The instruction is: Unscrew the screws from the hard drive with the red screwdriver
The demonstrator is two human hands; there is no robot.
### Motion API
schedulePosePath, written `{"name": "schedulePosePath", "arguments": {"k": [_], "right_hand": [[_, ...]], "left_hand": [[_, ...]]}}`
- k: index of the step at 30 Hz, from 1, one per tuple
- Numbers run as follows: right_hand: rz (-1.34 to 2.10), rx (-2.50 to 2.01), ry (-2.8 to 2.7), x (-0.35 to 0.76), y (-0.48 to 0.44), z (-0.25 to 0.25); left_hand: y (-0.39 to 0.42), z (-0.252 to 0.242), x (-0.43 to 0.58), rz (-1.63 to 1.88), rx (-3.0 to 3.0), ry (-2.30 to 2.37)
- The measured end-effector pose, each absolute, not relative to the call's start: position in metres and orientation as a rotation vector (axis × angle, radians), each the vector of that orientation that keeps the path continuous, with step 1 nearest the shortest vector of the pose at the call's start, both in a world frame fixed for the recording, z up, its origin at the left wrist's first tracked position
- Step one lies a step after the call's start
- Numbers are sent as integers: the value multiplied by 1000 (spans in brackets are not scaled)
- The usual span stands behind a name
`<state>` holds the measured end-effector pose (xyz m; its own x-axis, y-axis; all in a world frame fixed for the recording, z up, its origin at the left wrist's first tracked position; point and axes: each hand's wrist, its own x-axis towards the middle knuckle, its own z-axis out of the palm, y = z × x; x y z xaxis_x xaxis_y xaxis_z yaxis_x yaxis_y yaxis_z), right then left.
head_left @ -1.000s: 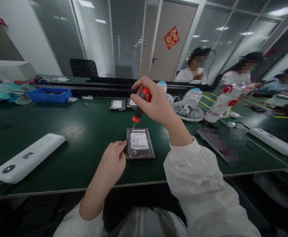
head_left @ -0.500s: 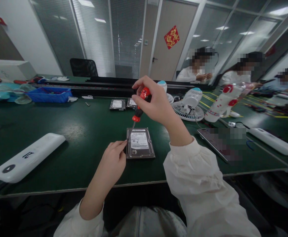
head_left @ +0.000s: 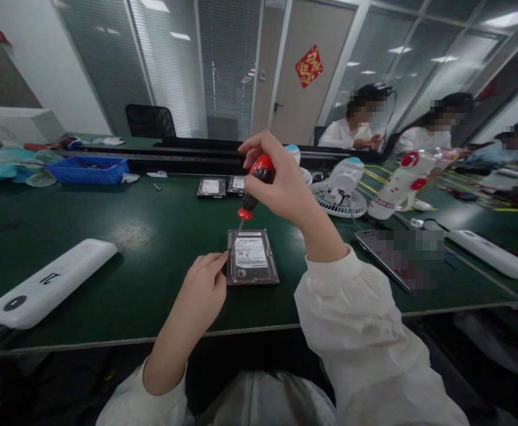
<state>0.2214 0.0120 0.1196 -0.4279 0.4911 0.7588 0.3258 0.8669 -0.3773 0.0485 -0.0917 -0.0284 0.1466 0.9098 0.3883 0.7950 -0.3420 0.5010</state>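
Observation:
A silver hard drive (head_left: 253, 257) with a white label lies flat on the green table in front of me. My right hand (head_left: 271, 177) is wrapped around the red and black handle of a screwdriver (head_left: 248, 200). The tool leans, its thin shaft running down to the drive's left edge. Beside that edge, my left hand (head_left: 206, 277) has its fingers pressed together, with the fingertips at the screwdriver's tip. Whatever is pinched there is too small to make out.
Two more hard drives, a left one (head_left: 211, 187) and one partly behind my right hand, lie farther back. A small fan (head_left: 345, 180), a phone-like slab (head_left: 383, 260) and a white bottle (head_left: 396, 186) stand right. A blue bin (head_left: 89, 171) and white device (head_left: 52, 284) are left.
My right hand has turned slightly around the screwdriver handle, its fingers and thumb shifting a little. My left hand and the hard drive have stayed in place.

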Motion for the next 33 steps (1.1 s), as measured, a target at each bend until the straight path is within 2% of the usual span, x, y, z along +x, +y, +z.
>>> {"name": "schedulePosePath", "arguments": {"k": [11, 17, 33], "right_hand": [[117, -592, -2053, 220, 12, 119], [222, -582, -2076, 220, 10, 121], [210, -610, -2076, 219, 11, 119]], "left_hand": [[-93, -28, 49, 996, 2242, 1661], [-93, -27, 49, 993, 2256, 1674], [-92, -30, 48, 1007, 2257, 1670]]}}
